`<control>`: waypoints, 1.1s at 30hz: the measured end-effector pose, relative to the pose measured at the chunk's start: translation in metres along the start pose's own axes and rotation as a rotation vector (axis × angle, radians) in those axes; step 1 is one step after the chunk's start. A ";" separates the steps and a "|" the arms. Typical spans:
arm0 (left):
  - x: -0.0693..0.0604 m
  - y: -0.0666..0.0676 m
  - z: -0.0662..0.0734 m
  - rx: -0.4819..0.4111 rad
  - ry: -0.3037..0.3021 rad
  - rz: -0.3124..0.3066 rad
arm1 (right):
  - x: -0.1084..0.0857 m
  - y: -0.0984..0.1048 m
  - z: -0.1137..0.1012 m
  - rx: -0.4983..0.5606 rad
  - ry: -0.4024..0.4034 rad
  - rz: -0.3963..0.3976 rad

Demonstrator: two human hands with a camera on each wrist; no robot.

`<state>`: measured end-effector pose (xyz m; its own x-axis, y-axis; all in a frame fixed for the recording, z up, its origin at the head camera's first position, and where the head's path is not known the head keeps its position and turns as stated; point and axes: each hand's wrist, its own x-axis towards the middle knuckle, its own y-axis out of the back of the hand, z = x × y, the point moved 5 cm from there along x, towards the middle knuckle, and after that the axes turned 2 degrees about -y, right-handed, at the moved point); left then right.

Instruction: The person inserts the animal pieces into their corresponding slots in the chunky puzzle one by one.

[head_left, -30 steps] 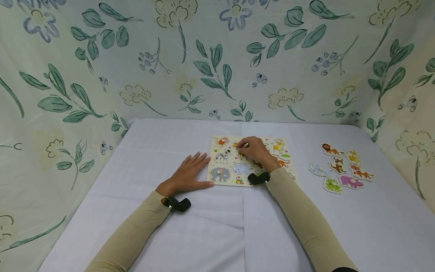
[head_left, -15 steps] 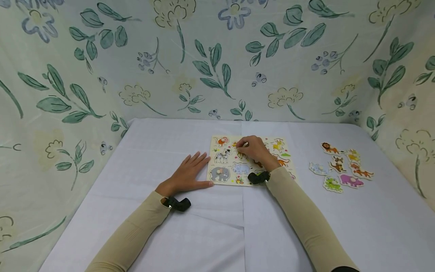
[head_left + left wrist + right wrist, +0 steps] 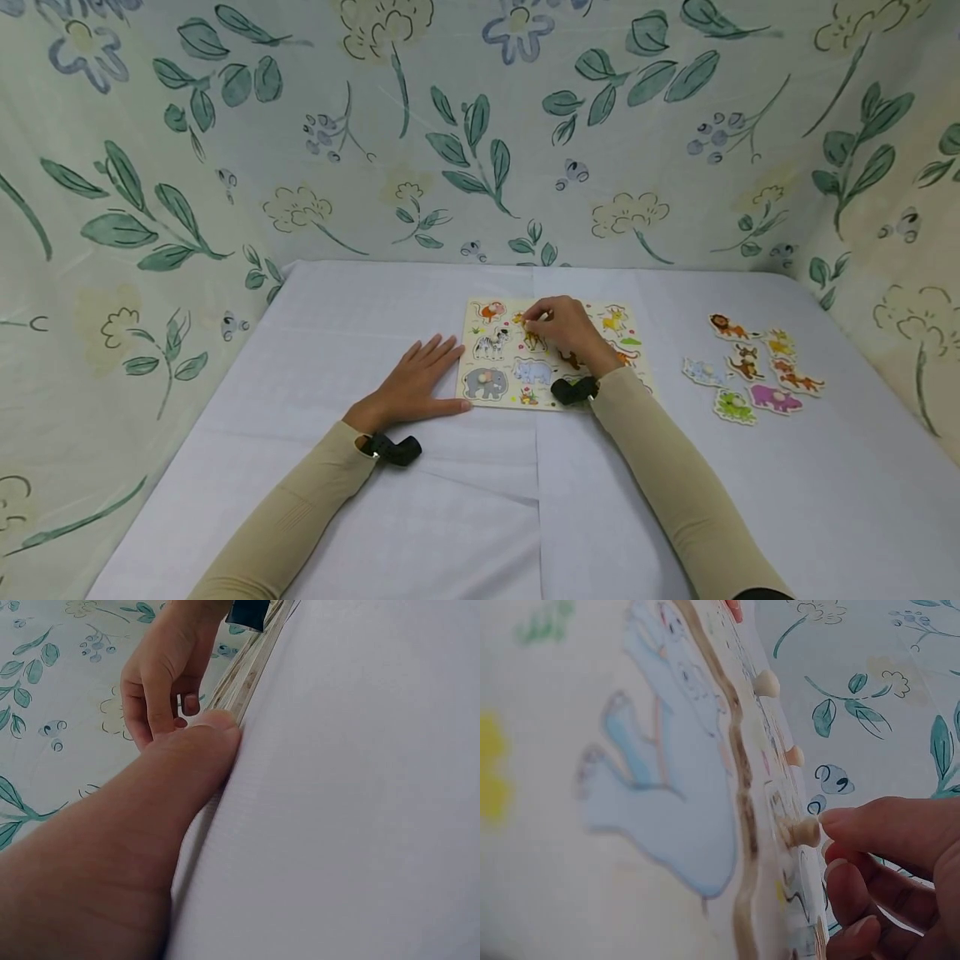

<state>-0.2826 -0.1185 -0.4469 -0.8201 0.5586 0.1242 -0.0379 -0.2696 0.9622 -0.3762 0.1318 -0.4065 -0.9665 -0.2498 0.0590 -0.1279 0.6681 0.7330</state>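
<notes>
A pale wooden animal puzzle board (image 3: 495,404) lies flat on the table. My left hand (image 3: 416,385) rests spread on the cloth at the board's left, its fingertips and thumb tip by the edge. My right hand (image 3: 566,329) is over the board's upper middle, by the giraffe piece (image 3: 535,341). In the right wrist view, the thumb and bent fingers (image 3: 847,825) sit at the end of a wooden knob (image 3: 806,831), not closed round it. The zebra (image 3: 491,345) and elephant (image 3: 486,384) pieces are at the board's left. The right hand hides part of the board.
Several loose animal pieces lie right of the board, among them a lion (image 3: 731,327), a purple hippo (image 3: 776,400) and a green frog (image 3: 734,407). White cloth (image 3: 450,533) covers the table. A floral curtain (image 3: 480,167) stands behind it.
My right hand has risen slightly and shifted a little right, and more of the giraffe shows beneath it. The left hand and the loose pieces stay where they were.
</notes>
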 end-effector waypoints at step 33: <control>0.001 -0.001 -0.002 -0.012 0.010 -0.003 | -0.002 0.037 0.004 0.035 -0.001 0.091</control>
<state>-0.2849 -0.1189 -0.4485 -0.8257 0.5515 0.1184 -0.0477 -0.2775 0.9596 -0.3800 0.1601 -0.3818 -0.9747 -0.1859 0.1238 -0.0469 0.7124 0.7002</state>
